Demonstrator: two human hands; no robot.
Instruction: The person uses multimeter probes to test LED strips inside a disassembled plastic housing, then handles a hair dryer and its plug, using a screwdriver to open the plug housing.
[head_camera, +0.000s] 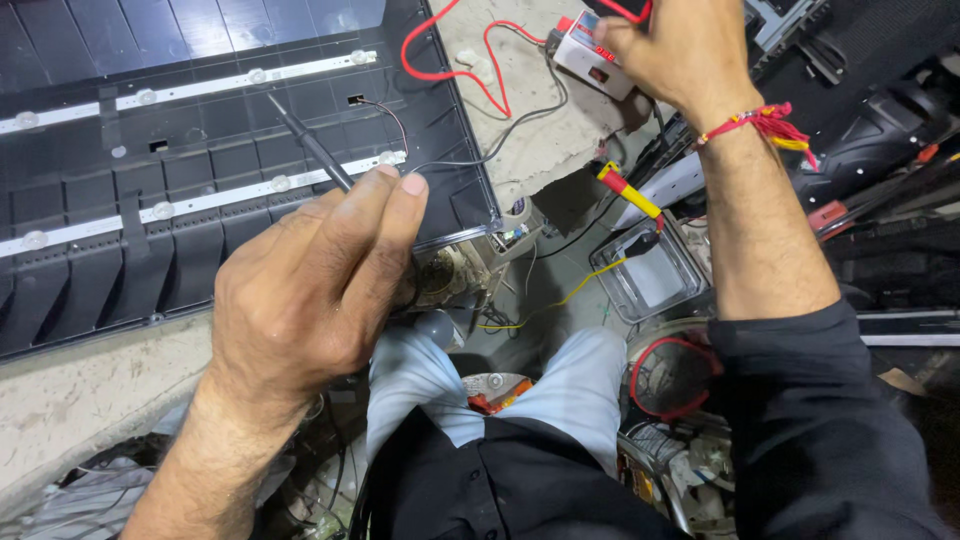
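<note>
My left hand pinches a thin black test probe between thumb and fingers, its tip resting near the upper white LED strip of a dark display back panel. A lower LED strip runs just beyond my knuckles. My right hand, with a red thread on the wrist, grips a small white and red tester box at the top, with a red wire and a black wire trailing from it.
A yellow-and-red handled screwdriver lies by a clear plastic tray. Loose yellow wire, a red wire coil and scattered parts crowd the floor around my knees. Black equipment sits at right.
</note>
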